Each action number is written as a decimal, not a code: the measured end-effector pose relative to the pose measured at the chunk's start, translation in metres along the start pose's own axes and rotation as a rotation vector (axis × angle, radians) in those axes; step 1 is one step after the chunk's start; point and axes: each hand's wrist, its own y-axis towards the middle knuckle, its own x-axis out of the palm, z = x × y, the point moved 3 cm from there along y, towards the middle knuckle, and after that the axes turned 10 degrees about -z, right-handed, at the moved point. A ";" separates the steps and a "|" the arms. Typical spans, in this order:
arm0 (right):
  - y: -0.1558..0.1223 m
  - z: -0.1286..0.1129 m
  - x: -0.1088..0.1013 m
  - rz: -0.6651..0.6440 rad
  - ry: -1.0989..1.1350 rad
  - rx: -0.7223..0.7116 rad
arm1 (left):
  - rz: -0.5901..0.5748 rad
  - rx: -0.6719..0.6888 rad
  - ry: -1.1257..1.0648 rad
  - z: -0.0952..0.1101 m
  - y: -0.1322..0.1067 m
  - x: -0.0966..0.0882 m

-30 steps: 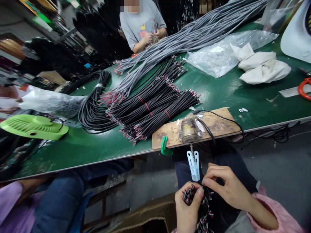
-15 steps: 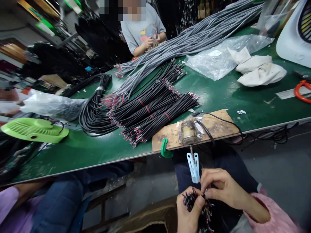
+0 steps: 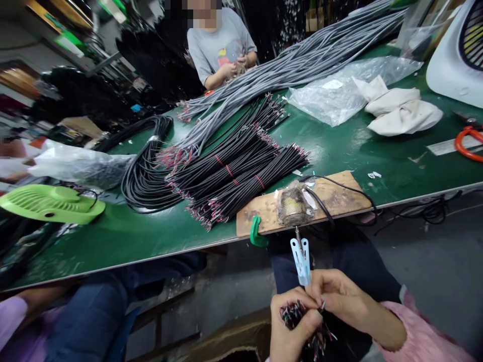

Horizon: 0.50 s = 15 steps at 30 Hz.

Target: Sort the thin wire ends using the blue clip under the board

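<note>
My left hand [image 3: 292, 322] is closed around a bundle of thin black cables [image 3: 294, 312] with red, white and green wire ends. At the bundle's edge, the thumb and forefinger of my right hand [image 3: 339, 299] pinch a wire end. Its exact shape is partly covered by my fingers. Just above my hands hangs a light blue clothespin [image 3: 301, 261], fixed to a thin metal tip that sticks out from a taped, brownish cylinder [image 3: 293, 205]. That cylinder sits on a wooden board [image 3: 341, 193] at the table edge, held by a green clamp [image 3: 257, 232].
Black cable bundles [image 3: 241, 173] with red ties and long grey cables [image 3: 302, 58] lie on the green table [image 3: 151, 241]. Orange-handled scissors [image 3: 468, 143], white cloth [image 3: 405, 110] and a green fan [image 3: 53, 203] are farther out. A cardboard box [image 3: 226, 337] stands below. Co-workers sit opposite and at left.
My right hand has shifted slightly down and left, its fingers now closer to the clothespin's lower end. The bundle in my left hand has turned a little, showing more wire ends.
</note>
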 end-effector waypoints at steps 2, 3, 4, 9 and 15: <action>0.002 -0.001 -0.005 0.052 -0.017 0.032 | -0.015 0.040 0.062 0.005 0.003 0.000; 0.003 -0.005 -0.008 0.108 -0.079 0.020 | -0.014 0.054 0.098 0.008 0.004 0.000; 0.005 -0.011 -0.011 0.176 -0.158 0.002 | -0.012 0.064 0.133 0.011 0.004 0.000; 0.016 -0.046 -0.009 0.345 -0.527 -0.094 | -0.007 0.083 0.203 0.027 0.007 0.001; 0.023 -0.057 0.002 0.338 -0.629 -0.120 | -0.004 0.075 0.183 0.041 0.010 0.004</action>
